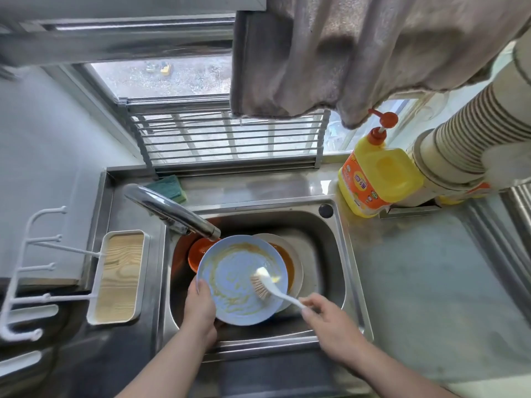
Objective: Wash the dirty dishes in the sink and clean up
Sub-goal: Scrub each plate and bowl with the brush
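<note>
Blue plate sits low in the frame centre, over the sink, smeared with yellow residue. I have my left hand clamped on its lower-left rim, thumb on top, tilting the face up so the brush can reach it. My right hand is closed round the brush handle, bristles pressed to the plate's right side. Beneath lie an orange bowl and a cream plate, stacked to wait their turn. Faucet spout hangs above the plate; I judge scrubbing is at an early stage. Soap bottle stands at right
</note>
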A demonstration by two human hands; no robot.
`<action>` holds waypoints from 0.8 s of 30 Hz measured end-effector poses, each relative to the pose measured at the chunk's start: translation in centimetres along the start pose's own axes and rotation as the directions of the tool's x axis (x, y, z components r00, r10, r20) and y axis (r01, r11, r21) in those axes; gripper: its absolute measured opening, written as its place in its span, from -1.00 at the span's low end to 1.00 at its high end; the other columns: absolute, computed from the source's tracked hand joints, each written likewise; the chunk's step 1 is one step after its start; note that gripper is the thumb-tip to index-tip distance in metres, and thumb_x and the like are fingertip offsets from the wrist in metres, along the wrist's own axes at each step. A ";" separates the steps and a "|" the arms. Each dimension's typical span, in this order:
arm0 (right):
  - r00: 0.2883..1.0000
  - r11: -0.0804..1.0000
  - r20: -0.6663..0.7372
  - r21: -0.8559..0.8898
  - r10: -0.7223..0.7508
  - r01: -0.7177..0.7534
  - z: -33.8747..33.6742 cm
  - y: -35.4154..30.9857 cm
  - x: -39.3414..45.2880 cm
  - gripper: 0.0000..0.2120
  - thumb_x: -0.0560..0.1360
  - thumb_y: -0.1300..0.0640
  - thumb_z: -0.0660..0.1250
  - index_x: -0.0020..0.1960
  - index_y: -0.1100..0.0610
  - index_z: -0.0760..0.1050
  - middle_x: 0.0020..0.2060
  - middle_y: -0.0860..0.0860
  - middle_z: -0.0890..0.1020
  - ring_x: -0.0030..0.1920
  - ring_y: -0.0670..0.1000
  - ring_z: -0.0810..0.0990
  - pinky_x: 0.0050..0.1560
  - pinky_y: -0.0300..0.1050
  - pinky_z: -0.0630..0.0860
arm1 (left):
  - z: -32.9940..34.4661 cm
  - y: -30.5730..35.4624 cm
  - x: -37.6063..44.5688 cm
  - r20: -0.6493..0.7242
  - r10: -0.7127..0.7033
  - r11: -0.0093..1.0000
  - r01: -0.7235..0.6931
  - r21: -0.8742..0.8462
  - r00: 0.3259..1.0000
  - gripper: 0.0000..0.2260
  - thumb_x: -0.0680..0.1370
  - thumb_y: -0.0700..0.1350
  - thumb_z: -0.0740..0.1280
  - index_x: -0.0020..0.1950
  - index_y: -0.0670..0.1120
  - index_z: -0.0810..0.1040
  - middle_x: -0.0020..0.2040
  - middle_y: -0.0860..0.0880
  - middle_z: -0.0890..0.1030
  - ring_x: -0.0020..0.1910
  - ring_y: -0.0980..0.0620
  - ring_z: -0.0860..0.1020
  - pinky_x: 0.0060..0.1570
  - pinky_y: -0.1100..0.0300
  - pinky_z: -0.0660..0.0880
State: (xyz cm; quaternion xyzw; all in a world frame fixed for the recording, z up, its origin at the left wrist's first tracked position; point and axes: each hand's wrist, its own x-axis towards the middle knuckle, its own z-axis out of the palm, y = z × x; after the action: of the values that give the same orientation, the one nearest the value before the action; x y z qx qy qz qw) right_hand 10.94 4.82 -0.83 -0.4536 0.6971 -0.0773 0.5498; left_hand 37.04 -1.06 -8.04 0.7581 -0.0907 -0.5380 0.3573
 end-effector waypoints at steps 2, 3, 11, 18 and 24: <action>0.995 0.999 -0.094 0.029 0.021 -0.019 -1.9 1.3 -0.3 -0.89 0.67 -0.02 0.28 0.05 -0.14 0.58 -0.15 -0.17 0.67 -0.15 -0.22 0.59 0.03 -0.19 0.51 | 1.8 -0.3 -0.5 0.046 -0.001 1.000 0.001 -0.002 0.999 -0.72 0.78 -0.02 0.06 0.38 0.14 0.51 0.22 -0.08 0.66 0.19 -0.16 0.64 0.28 -0.28 0.55; 0.989 0.998 -0.139 0.050 0.047 -0.040 -2.7 1.8 -0.6 -0.89 0.67 0.00 0.28 0.04 -0.14 0.58 -0.15 -0.15 0.67 -0.16 -0.23 0.60 0.02 -0.20 0.51 | 2.9 -0.7 -0.6 0.071 -0.019 1.000 0.018 0.005 0.997 -0.73 0.78 -0.02 0.07 0.33 0.20 0.52 0.24 -0.08 0.66 0.19 -0.17 0.65 0.26 -0.30 0.56; 0.937 0.980 -0.298 0.129 0.183 -0.151 -5.9 4.8 -1.8 -0.88 0.66 -0.03 0.28 0.06 -0.22 0.57 -0.20 -0.18 0.68 -0.10 -0.08 0.64 0.05 -0.05 0.55 | 11.6 -2.4 -2.6 0.257 -0.175 0.983 0.153 0.104 0.951 -0.69 0.73 -0.09 0.19 0.38 0.29 0.43 0.17 -0.02 0.63 0.13 -0.20 0.66 0.04 -0.30 0.66; 0.946 0.983 -0.288 0.150 0.148 -0.109 -6.9 4.5 -1.5 -0.89 0.66 -0.03 0.28 0.09 -0.22 0.56 -0.22 -0.04 0.71 -0.20 -0.07 0.65 -0.07 -0.11 0.53 | 14.2 -1.7 -3.4 0.408 -0.212 0.962 0.115 0.249 0.888 -0.48 0.73 -0.18 0.22 0.53 0.32 0.17 0.30 -0.04 0.53 0.20 -0.14 0.59 0.05 -0.16 0.66; 0.935 0.978 -0.322 0.186 0.150 -0.093 -7.5 4.4 -1.3 -0.85 0.67 -0.02 0.27 0.11 -0.28 0.56 -0.18 -0.17 0.71 -0.16 -0.20 0.65 0.02 -0.09 0.58 | 14.5 -2.0 -3.6 0.373 -0.142 0.883 -0.054 0.467 0.917 -0.33 0.68 -0.18 0.26 0.62 0.32 0.02 0.28 -0.04 0.50 0.15 -0.11 0.57 0.10 -0.16 0.66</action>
State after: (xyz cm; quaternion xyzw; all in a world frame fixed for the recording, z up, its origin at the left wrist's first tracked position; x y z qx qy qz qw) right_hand 2.21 5.34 0.24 -0.3420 0.7981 -0.1772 0.4634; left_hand 22.28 -4.17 -8.99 0.6986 -0.2706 -0.6504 0.1253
